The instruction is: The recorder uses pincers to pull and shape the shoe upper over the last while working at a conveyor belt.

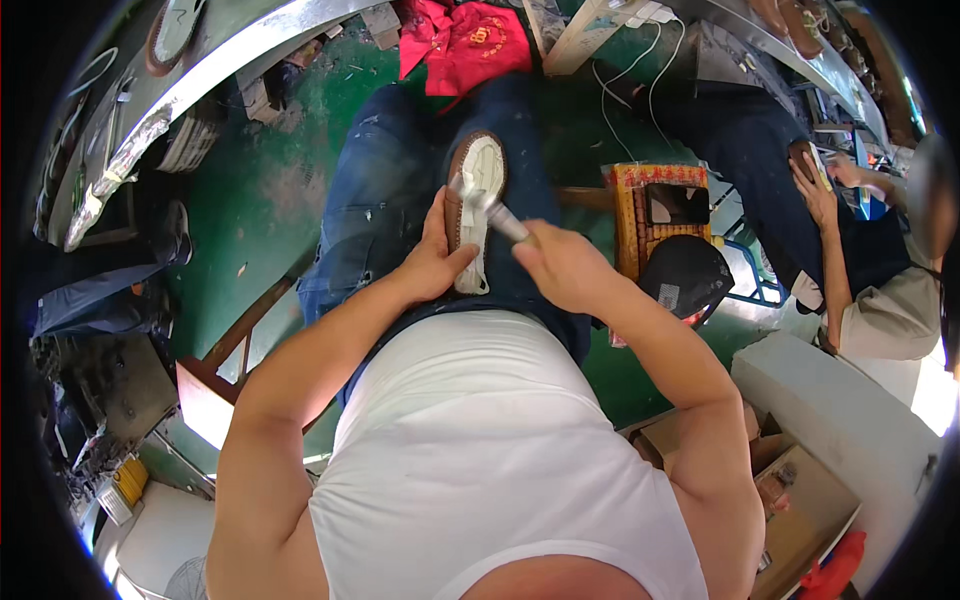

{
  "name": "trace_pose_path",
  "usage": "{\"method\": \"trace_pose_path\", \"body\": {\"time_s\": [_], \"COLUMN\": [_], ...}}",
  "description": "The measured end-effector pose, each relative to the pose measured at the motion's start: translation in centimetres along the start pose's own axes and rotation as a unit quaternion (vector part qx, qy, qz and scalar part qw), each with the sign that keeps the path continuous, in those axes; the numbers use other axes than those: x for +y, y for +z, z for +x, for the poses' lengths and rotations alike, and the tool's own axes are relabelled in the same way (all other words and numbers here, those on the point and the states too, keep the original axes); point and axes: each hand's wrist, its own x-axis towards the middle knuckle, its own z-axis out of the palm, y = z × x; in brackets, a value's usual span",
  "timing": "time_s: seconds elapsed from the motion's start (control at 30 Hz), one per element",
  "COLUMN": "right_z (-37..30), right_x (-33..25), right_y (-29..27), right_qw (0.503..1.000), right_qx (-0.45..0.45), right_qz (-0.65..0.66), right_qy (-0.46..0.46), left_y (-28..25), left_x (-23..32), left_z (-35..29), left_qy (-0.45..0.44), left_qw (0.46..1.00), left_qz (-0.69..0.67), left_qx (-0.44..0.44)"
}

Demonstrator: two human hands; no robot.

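Observation:
A brown shoe (484,160) lies bottom up over my lap, its pale underside facing me and its toe pointing away. My left hand (437,255) is closed around the shoe's left side, with the thumb near the heel end. In my right hand (565,265) is a hammer (508,223), gripped by its handle. The hammer's metal head is over the middle of the pale underside, slightly blurred. Whether the head touches the shoe, I cannot tell.
On the right, a bead-covered seat (628,215) carries a dark phone (680,204) and a black cap (686,275). Farther right, a co-worker's hand (818,200) holds a shoe. A metal bench edge (200,90) curves along the left. Red cloth (470,50) lies ahead; a cardboard box (815,500) stands lower right.

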Motion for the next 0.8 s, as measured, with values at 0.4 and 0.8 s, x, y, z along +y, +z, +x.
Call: {"method": "trace_pose_path", "body": {"time_s": [0.4, 0.8], "right_z": [-2.4, 1.5], "right_x": [7.6, 8.7], "right_y": [2.6, 0.6], "right_qw": [0.937, 0.876], "right_qx": [-0.041, -0.112], "right_qz": [0.301, 0.413], "right_qy": [0.173, 0.223], "left_y": [-5.7, -23.7], "left_x": [8.6, 38.7], "left_z": [-4.1, 21.5], "left_qy": [-0.052, 0.148], "left_qw": [0.902, 0.979], "left_qz": [-0.426, 0.037], "left_qx": [-0.053, 0.134]}}
